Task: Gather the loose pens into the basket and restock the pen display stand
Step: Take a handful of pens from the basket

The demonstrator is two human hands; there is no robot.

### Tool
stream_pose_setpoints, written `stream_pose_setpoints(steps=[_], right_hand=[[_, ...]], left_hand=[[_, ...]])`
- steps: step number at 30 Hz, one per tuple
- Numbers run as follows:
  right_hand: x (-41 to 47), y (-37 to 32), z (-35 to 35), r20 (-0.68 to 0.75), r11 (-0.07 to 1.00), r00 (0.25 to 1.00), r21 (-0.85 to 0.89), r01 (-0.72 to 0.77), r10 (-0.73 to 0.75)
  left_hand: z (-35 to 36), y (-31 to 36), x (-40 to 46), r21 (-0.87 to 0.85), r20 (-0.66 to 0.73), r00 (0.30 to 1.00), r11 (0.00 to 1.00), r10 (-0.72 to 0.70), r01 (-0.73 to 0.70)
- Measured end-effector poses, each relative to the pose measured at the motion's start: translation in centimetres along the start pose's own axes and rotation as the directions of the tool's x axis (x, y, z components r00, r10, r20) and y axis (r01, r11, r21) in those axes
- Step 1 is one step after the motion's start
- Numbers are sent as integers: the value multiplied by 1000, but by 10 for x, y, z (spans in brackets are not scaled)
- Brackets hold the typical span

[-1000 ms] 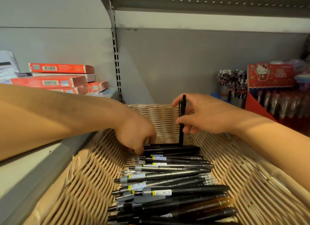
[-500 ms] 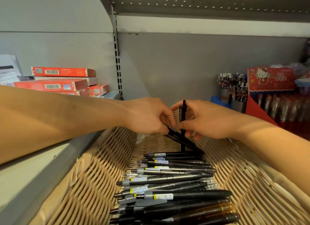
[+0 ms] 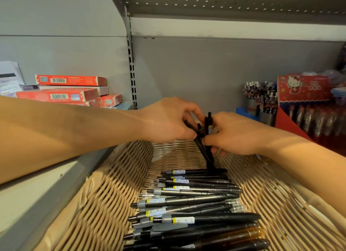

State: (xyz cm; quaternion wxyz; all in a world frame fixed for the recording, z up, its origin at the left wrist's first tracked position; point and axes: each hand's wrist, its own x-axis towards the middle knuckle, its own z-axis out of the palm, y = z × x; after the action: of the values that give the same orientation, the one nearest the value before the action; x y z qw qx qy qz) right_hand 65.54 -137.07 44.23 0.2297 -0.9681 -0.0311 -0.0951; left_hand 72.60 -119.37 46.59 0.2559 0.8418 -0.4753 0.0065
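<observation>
A woven wicker basket (image 3: 116,191) fills the lower view, with several black and grey pens (image 3: 189,200) lying crosswise in a pile along its middle. My left hand (image 3: 166,121) grips a black pen (image 3: 203,151) that slants down toward the pile. My right hand (image 3: 232,134) pinches another black pen (image 3: 208,123) held upright, its clicker end on top. The two hands meet above the basket's far end, and the two held pens cross between the fingers.
Red flat boxes (image 3: 69,89) are stacked on the grey shelf at left. At right stand cups of pens (image 3: 262,97) and a red cartoon-cat display box (image 3: 305,89) with pens in it. A grey shelf back panel (image 3: 206,67) and an upper shelf close the space.
My left hand lifted a black pen out of the pile and brought it up against the upright pen in my right hand. Both hands have come together.
</observation>
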Motion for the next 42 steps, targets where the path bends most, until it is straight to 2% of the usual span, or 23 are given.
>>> stream_pose_setpoints(steps=[8,11,16,19,22,27,32,35,37,38,40,42], right_hand=[[1,-4,-6,-188,999,982,18,-30,33],[0,-3,-5,-173,998,984,66,-21,32],[-1,-3,-3,-137,992,990,126,-13,31],[-2,-4,-3,-154,989,988,150,-4,27],[-3,-4,-1,-101,978,995,210,-6,28],[-6,-5,0,-5,958,1000,285,-20,22],[-7,-5,0,48,962,998,273,16,-30],[-7,-7,0,52,969,997,243,42,-56],[-7,-8,0,49,975,998,220,37,-49],[-6,-8,-1,39,981,998,192,35,-43],[-5,-7,-1,3,993,1000,115,25,-25],[-4,-5,-3,-49,996,999,87,5,-1]], left_hand=[[-6,-6,1,3,-200,978,998,-62,64],[-4,-5,1,30,-221,974,998,-49,57],[-7,-4,1,43,-336,942,998,-17,34],[-5,-2,1,68,-226,973,996,-39,56],[-2,0,2,53,-132,989,996,-63,71],[-1,3,-1,-266,-88,989,959,-123,96],[0,6,-3,-378,-57,991,921,-119,89],[1,9,-3,-391,-23,994,916,-104,87],[0,8,-1,-350,8,991,928,-134,128],[1,7,-1,-266,32,989,953,-144,148],[1,3,0,106,152,980,987,-132,117],[6,-1,-5,384,393,899,923,-194,31]])
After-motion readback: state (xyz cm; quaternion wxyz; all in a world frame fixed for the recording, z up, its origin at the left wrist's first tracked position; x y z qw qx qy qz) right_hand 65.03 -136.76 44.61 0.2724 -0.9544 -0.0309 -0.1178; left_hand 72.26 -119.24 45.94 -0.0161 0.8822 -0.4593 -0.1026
